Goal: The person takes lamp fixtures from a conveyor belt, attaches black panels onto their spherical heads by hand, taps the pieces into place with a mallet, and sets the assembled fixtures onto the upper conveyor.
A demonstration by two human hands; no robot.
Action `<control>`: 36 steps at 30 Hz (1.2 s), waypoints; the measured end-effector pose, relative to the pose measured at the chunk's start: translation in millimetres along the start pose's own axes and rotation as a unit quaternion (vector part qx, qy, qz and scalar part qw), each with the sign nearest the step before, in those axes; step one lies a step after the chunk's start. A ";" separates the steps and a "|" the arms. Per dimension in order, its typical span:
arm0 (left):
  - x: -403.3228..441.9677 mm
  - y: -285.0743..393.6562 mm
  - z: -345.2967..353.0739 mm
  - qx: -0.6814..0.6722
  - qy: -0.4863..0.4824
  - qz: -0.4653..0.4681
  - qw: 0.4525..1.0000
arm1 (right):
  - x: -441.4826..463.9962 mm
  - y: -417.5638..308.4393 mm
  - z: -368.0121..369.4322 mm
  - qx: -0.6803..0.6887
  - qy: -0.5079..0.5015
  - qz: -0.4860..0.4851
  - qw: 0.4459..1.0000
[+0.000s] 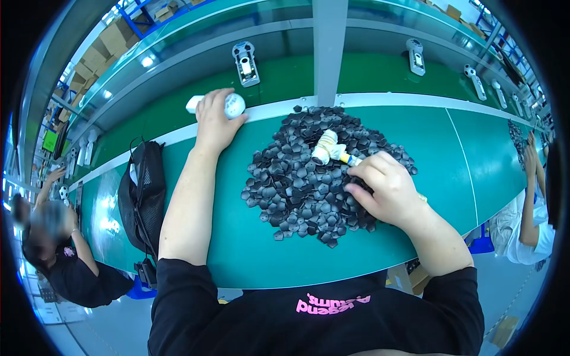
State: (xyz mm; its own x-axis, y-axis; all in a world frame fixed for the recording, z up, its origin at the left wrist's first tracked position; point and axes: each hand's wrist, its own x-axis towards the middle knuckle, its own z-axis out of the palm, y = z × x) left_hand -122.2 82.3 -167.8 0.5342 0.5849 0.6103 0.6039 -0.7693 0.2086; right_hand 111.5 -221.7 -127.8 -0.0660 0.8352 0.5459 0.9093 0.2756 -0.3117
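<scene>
My left hand (217,118) is closed around a white ball-headed piece (235,106) at the edge of the green belt. The ball shows beside my thumb, and a white block-like end (193,104) sticks out on the other side. My right hand (386,184) is wrapped round the handle of a small mallet (325,147), its head bound in pale tape. That head lies over a heap of black pentagonal pieces (297,190). My right fingertips reach down to the heap; whether they also pinch a piece, I cannot tell.
A black bag (142,199) with a cable lies left of my left forearm. On the belt (368,71) stand grey-and-white units (246,63), (415,57). A grey post (328,53) rises ahead. Other people (77,255) work at both sides; cartons (107,44) fill the shelves behind.
</scene>
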 end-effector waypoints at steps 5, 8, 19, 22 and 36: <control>3.0 -0.5 -4.0 0.061 0.023 -0.089 0.994 | -3.6 -9.9 5.2 0.086 -0.050 -0.065 0.993; 6.1 -6.3 -1.8 -0.005 0.027 -0.143 0.989 | -5.5 -11.2 9.7 0.106 -0.059 -0.076 0.990; 12.9 -48.8 -8.2 -0.327 0.339 -0.282 0.836 | -7.1 2.2 12.5 0.107 -0.060 -0.058 0.991; 9.7 -76.6 -15.0 -0.425 0.397 -0.350 0.734 | -6.7 -3.7 10.4 0.109 -0.069 -0.061 0.990; 22.7 -75.8 -19.2 -0.428 0.427 -0.259 0.754 | -2.6 1.1 9.9 0.109 -0.050 -0.067 0.990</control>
State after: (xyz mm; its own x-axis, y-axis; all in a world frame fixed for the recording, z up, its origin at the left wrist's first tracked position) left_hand -167.3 149.0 -155.1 -0.4373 0.7662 0.4709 -0.1961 -0.5923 0.7815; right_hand 108.6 -218.8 -137.3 -0.2303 0.8237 0.5181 0.7796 0.4749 -0.4084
